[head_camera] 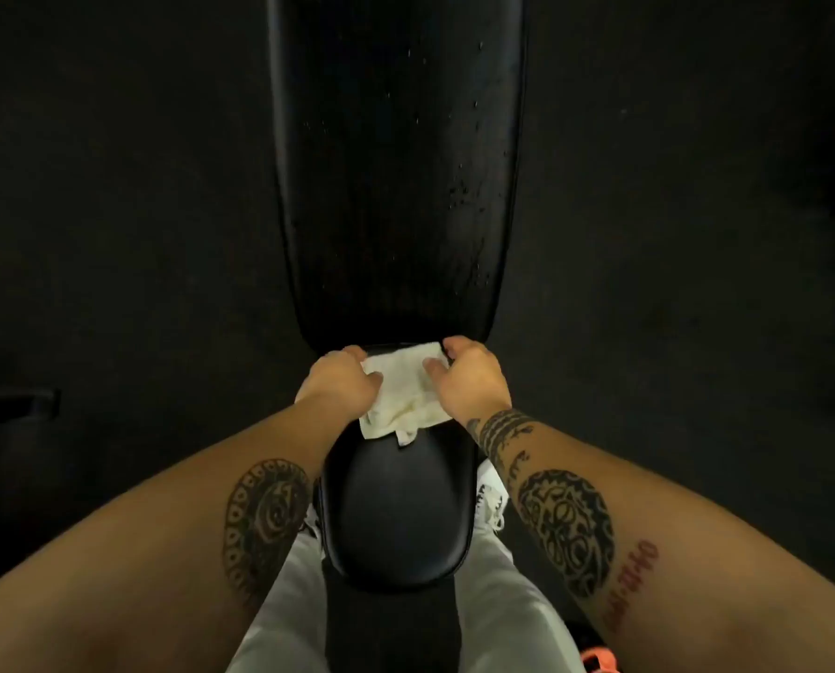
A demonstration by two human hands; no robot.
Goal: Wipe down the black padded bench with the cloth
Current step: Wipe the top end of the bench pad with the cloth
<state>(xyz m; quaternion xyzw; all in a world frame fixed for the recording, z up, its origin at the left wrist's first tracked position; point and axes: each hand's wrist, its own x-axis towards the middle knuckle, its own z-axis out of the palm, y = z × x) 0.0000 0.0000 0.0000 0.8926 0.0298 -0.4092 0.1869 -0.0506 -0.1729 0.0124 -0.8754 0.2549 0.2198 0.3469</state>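
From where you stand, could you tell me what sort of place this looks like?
Probably a gym: a long black padded bench with a separate seat pad, on dark flooring.

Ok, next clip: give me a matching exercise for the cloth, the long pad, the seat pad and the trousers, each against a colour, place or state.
1 cloth
2 long pad
3 seat pad
4 trousers

a speckled wet along one side
b light grey
c gripped by left hand and right hand
d smooth, nearest the person

Pairs: 1-c, 2-a, 3-d, 4-b
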